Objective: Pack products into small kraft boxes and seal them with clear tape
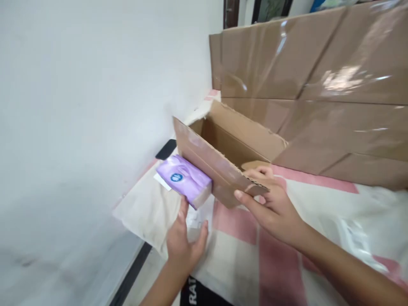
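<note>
A small open cardboard box point(204, 157) sits tilted on the bed, its flaps raised and its inside dark. My right hand point(270, 204) pinches the near right corner of the box, thumb on the outer face and fingers over the edge. Against the box's left outer side lies a purple soft pack of tissues point(188, 178) with a round blue logo. My left hand point(186, 238) is just below the pack, thumb and fingers spread. One fingertip is at the pack's lower edge; whether it presses on it I cannot tell.
Large taped cardboard point(318, 85) stands like a wall behind the box. A white wall point(95, 106) rises on the left. A black flat object point(166, 148) and white paper point(199, 219) lie near the pack, on a pink-and-white checked cloth point(236, 255). Clear plastic point(360, 242) lies at right.
</note>
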Motion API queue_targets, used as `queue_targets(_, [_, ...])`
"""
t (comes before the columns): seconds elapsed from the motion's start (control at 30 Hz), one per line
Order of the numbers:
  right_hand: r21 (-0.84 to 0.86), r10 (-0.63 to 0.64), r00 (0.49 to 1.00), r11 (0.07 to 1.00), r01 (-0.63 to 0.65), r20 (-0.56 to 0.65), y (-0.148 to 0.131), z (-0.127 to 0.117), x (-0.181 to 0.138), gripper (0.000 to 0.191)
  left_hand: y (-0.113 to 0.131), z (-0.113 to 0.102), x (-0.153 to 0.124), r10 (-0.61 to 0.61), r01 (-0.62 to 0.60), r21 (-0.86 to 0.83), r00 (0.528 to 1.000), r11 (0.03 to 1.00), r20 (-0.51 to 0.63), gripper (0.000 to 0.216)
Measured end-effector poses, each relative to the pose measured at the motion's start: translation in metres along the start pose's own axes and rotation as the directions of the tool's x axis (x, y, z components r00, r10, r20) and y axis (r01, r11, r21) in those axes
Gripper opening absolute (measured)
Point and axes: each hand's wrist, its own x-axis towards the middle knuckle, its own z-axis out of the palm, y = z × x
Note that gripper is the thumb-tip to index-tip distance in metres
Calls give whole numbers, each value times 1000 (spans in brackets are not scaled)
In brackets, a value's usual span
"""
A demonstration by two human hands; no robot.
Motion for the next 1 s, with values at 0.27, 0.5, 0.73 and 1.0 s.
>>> queue_targets(0.27, [-221, 109, 972, 963, -156, -209, 50, -81, -141, 23, 111, 84, -53, 200, -198, -86, 980, 976, 9, 92])
queue_targets(0.5, [-266, -211, 907, 957, 116, -364, 80, -84, -166, 15, 76, 60, -13, 331, -367, 76, 897, 927, 294, 77])
queue_targets(0.73, [-341, -298, 906, 921, 190, -300, 78, -76, -171, 50, 53, 36, 62, 439, -611, -38, 523, 791, 730, 65])
queue_targets(1.0, [-459, -412, 730, 876, 150, -546, 75, -76, -175, 50, 50, 32, 64, 473, -497, -207, 498, 843, 727, 39])
